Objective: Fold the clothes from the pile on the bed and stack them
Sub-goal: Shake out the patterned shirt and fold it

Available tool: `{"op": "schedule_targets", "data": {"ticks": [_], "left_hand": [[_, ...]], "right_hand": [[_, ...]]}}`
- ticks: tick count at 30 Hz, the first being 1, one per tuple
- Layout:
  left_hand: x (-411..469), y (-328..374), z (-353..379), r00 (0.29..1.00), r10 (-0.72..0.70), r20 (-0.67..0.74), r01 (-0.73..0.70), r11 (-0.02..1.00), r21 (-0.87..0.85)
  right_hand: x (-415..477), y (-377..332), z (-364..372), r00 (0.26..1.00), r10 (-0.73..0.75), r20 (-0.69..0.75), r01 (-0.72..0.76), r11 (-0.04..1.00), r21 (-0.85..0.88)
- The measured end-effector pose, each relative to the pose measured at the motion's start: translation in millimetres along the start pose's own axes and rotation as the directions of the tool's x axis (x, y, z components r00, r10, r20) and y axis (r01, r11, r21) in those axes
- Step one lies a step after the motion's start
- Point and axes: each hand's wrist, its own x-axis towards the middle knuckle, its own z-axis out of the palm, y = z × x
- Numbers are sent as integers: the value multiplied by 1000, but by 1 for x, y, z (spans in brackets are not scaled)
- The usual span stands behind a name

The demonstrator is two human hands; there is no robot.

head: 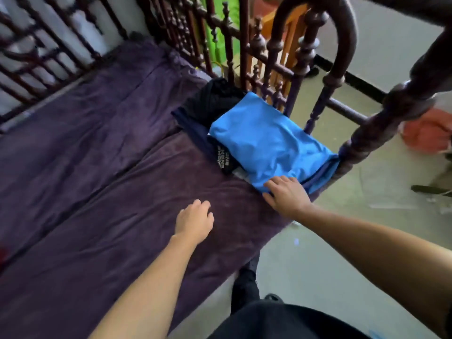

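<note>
White lettering shows on the black garment [223, 161] under the blue one, too blurred to read.

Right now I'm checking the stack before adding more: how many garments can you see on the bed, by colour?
Bright blue: 1, the folded blue garment on top, right hand resting on its near edge.
Black: 1, the black garment behind it.
Navy: 1, the navy garment underneath.
Black with white print: 1, the printed piece.
Total: 4 visible; more may be hidden.
</note>
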Motion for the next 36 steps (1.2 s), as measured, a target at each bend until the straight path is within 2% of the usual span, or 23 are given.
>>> {"op": "schedule_targets", "data": {"ticks": [4, 7, 13, 16, 23, 28, 32, 36], "left_hand": [[-120, -38, 28, 988, -154, 22, 155, 988, -19], [-199, -72, 39, 957, -289, -27, 288, 956, -54], [-341, -142, 60, 825, -553, -118, 537, 831, -147], [-406, -181, 77, 763, -632, -134, 603, 771, -205], [-556, -296, 111, 670, -726, -152, 687, 685, -242], [-640, -383, 117, 625, -768, -136, 733, 638, -234], [-668, -445, 110, 612, -773, -166, 734, 633, -246], [-676, -502, 103, 609, -774, -171, 730, 632, -262]], "right_hand": [[-40, -79, 5, 975, -213, 57, 213, 977, 11], [-64, -145, 9, 927, -370, 60, 369, 929, 38], [-107, -280, 18, 789, -608, 89, 609, 793, 18], [-126, -352, 25, 723, -683, 102, 687, 727, -7], [-173, -533, 55, 653, -751, 104, 756, 653, -31], [-208, -646, 63, 645, -760, 78, 761, 648, 28], [-212, -711, 66, 634, -771, 60, 771, 636, 36], [-194, -766, 74, 655, -752, 77, 752, 658, 27]]}}
